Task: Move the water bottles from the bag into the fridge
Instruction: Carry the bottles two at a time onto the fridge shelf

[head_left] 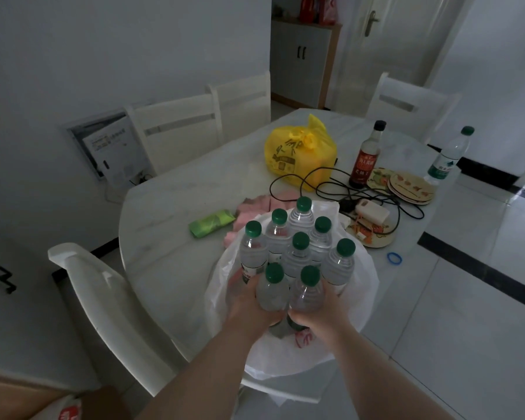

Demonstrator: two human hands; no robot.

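Left hand (250,301): grasps the water bottles (297,259) (eight green caps) from the left.
Right hand (322,313): grasps their right side.
Bag (358,310): below both hands.

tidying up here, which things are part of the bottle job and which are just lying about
In the job: water bottles, held by left hand and right hand; white bag below them.
Lying about: yellow bag, sauce bottle, green packet, plates, white charger.
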